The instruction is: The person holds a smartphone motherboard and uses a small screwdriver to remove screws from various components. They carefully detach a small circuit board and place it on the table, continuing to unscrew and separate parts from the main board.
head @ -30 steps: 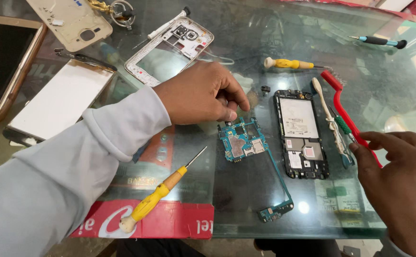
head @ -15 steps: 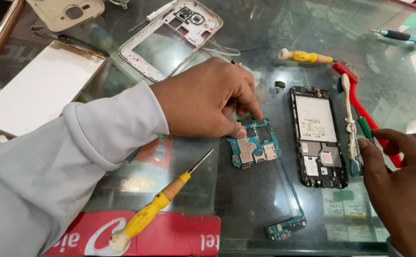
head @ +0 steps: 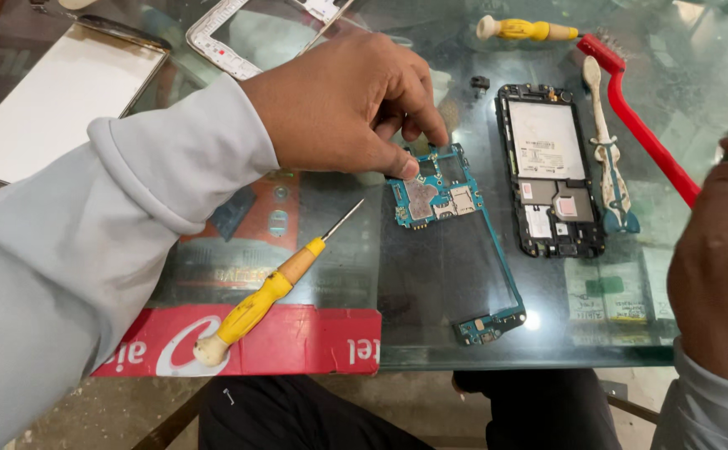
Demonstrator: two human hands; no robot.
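My left hand (head: 347, 104) reaches in from the left in a pale grey sleeve. Its thumb and forefinger pinch the top edge of a blue-green phone circuit board (head: 435, 196), which lies flat on the glass table (head: 547, 354). A thin strip runs from the board down to a small lower board (head: 489, 327). Just right of it lies a black phone body (head: 551, 171), opened, with its insides showing. My right hand (head: 718, 267) is at the right edge, fingers curled near the red brush (head: 639, 125). Whether it holds anything is unclear.
A yellow-handled screwdriver (head: 272, 292) lies at the front left over a red printed card (head: 297, 342). A second yellow screwdriver (head: 522, 30) and a white phone frame (head: 247, 37) lie at the back. A white brush (head: 607, 150), a small black part (head: 481, 82) and a white panel (head: 47, 100) are nearby.
The view has drawn closer to the table. My left hand stays on the circuit board's top edge. My right hand has shifted toward the right edge of the view.
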